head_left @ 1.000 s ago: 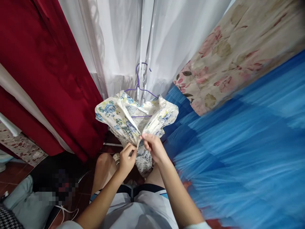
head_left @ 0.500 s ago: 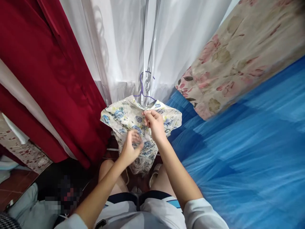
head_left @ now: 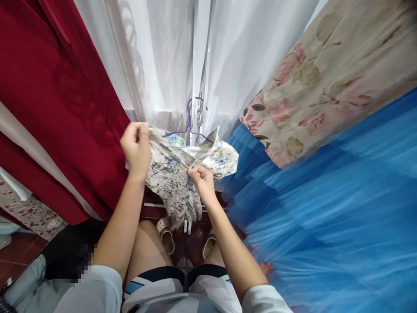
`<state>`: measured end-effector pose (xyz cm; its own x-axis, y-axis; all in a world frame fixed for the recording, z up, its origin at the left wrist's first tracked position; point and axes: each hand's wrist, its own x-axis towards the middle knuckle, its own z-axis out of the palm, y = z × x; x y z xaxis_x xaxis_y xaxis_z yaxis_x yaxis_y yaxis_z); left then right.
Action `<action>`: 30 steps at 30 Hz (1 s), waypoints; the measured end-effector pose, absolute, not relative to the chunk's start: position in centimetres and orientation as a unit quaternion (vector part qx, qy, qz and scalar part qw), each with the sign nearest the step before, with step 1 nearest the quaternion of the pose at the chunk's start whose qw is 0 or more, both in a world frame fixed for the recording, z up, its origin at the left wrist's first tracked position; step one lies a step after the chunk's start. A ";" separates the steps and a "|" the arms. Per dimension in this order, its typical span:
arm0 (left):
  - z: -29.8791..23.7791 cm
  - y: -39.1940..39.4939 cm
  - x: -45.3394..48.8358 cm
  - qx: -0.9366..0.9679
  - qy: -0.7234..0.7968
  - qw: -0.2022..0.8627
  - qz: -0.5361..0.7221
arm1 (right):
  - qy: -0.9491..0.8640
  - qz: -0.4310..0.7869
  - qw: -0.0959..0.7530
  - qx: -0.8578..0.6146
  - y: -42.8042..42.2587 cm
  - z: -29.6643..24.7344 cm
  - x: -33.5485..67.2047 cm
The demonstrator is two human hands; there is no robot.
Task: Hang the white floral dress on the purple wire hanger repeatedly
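White curtains point(head_left: 159, 56) fill the back of the room, a dark red curtain point(head_left: 74, 108) on the left, layered blue tulle point(head_left: 325, 226) on the right with a beige cloth of pink flowers point(head_left: 302, 95) lying over its upper edge. Reddish tiled floor point(head_left: 192, 239) below. Against the white, 1 purple hanger point(head_left: 190, 128), hook uppermost; cannot tell what the hook is caught on. On it, 1 floral garment point(head_left: 174, 184), white with blue and yellow print, hanging in front of the person, above the floor, lower part bunched and narrowed. Left hand point(head_left: 136, 150) out beyond the hanger's left end, raised to about the height of that end; grip together, thumb and fingers clamped on the garment's shoulder edge, cloth stretched between there and the middle. Right hand point(head_left: 203, 178) lower, beneath the hanger's middle; grip pinched on the garment's front opening, fingertips together on the edge. Collar stands up near the hanger's right end; the short sleeve on that side spreads past it. Neckline open, inside of the back visible under the hanger. Below, 2 pale clogs point(head_left: 166, 235) on the floor, well apart, 1 to each side of the garment's hem.
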<state>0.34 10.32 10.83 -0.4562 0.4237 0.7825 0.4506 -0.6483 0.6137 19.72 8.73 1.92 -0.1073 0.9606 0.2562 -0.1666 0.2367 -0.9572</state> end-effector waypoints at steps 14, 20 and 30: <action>-3.6 7.7 5.8 -0.333 -0.436 -0.490 -0.677 | -0.620 0.479 0.460 -0.417 6.0 -3.4 22.8; -0.4 2.8 11.2 -0.615 -0.416 -0.393 -0.542 | -0.658 0.551 0.385 -0.340 4.0 -3.9 25.8; -2.0 2.2 10.0 -0.639 -0.361 -0.517 -0.440 | -0.542 0.727 0.293 -0.303 0.0 -1.0 28.2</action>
